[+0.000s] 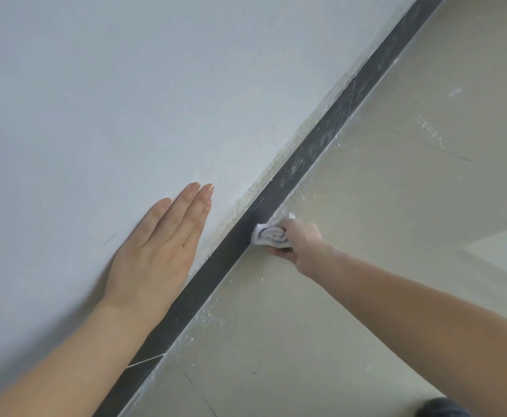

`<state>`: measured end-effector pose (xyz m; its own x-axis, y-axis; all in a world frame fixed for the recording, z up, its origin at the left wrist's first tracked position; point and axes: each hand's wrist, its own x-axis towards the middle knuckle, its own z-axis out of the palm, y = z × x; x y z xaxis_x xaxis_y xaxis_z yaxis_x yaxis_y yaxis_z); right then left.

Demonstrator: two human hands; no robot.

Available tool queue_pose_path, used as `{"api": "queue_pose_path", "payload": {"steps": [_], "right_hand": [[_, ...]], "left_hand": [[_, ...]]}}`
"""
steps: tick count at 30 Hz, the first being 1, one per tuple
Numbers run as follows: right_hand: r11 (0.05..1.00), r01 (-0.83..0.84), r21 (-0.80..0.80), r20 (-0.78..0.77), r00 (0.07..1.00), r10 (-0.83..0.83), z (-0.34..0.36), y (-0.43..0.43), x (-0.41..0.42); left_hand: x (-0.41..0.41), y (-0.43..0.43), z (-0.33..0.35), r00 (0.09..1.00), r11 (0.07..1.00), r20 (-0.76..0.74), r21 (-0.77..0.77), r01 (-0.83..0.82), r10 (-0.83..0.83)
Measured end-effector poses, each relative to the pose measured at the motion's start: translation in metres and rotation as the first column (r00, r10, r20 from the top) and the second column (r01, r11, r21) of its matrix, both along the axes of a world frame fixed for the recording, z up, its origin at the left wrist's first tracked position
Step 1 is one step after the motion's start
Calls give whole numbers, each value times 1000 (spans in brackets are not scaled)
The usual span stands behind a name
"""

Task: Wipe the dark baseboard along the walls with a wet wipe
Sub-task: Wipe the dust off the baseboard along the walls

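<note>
A dark baseboard [315, 139] runs diagonally from the lower left to the upper right, where the white wall [126, 85] meets the floor. My right hand [300, 239] grips a crumpled white wet wipe [269, 234] and presses it against the baseboard near the middle of the view. The stretch beyond the wipe carries white dust and smears; the stretch nearer to me looks darker and cleaner. My left hand [159, 245] lies flat on the wall just above the baseboard, fingers straight and together, holding nothing.
The pale tiled floor [366, 206] has white dust and specks along the baseboard's foot. A thin light line crosses the baseboard at the lower left [145, 361]. A bit of dark clothing [442, 407] shows at the bottom right.
</note>
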<state>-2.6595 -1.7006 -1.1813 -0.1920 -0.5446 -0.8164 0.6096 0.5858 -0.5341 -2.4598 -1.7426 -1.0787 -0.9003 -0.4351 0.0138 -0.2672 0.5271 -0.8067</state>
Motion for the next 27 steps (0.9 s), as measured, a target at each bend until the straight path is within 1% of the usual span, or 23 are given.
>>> {"api": "queue_pose_path", "payload": {"steps": [3, 4, 5, 7, 9, 11, 12, 13, 14, 15, 16, 17, 18, 19, 20, 22, 23, 25, 27], "right_hand": [[982, -187, 4, 189, 965, 182, 6, 14, 51], [965, -261, -16, 207, 944, 259, 3, 15, 64], [957, -288, -40, 211, 934, 290, 3, 14, 73], [978, -205, -39, 224, 952, 209, 4, 3, 76], [998, -56, -19, 164, 985, 59, 1, -8, 64], [999, 23, 31, 33, 999, -24, -8, -19, 41], [982, 162, 99, -8, 987, -162, -8, -27, 23], [992, 0, 125, -276, 960, 35, -6, -29, 11], [990, -128, 65, -465, 873, 144, -5, -30, -1], [998, 50, -26, -329, 943, -55, -1, -32, -16], [947, 315, -68, -4, 949, -316, 0, -33, -25], [881, 451, -141, 130, 891, -435, -4, -35, -33], [901, 409, -143, 59, 913, -405, -3, -31, -32], [919, 386, -83, 40, 922, -384, -1, -25, -28], [943, 330, -30, 32, 944, -329, -1, -16, -16], [985, 168, 41, 76, 982, -171, -1, 1, 14], [994, 92, 54, 132, 986, -98, 1, 9, 32], [999, -44, 21, 245, 969, 37, 11, 15, 60], [994, -90, -66, 267, 958, 104, 20, 8, 68]], "left_hand": [[-1, 0, 0, 1000, 1000, 5, 0, -9, 9], [-1, 0, 0, 1000, 1000, -1, -2, 0, 0], [-1, 0, 0, 1000, 1000, -17, 4, 6, -6], [1, -1, -1, 999, 1000, -35, 14, 16, -15], [0, -2, -1, 998, 999, -54, 33, 14, -13], [-1, -2, -3, 997, 999, -77, 52, 11, -7], [-1, -2, -3, 997, 999, -82, 45, 20, -17], [-1, -2, -3, 996, 999, -79, 37, 32, -29], [-1, -1, -3, 997, 999, -74, 35, 40, -37], [-1, -2, -4, 997, 999, -71, 39, 36, -33], [-2, -1, -3, 997, 999, -75, 49, 24, -21], [-3, -1, -2, 997, 998, -82, 60, 14, -9], [-4, -2, -1, 997, 998, -81, 67, 3, 2], [-4, -2, -1, 997, 998, -82, 67, -3, 8], [-4, -2, -1, 997, 998, -80, 60, -5, 10], [-4, -3, -2, 997, 999, -78, 54, -5, 9], [-3, -4, -4, 997, 999, -74, 52, -5, 9], [-3, -4, -5, 998, 999, -60, 36, 5, -3], [-1, -3, -6, 998, 999, -65, 32, 9, -7]]}}
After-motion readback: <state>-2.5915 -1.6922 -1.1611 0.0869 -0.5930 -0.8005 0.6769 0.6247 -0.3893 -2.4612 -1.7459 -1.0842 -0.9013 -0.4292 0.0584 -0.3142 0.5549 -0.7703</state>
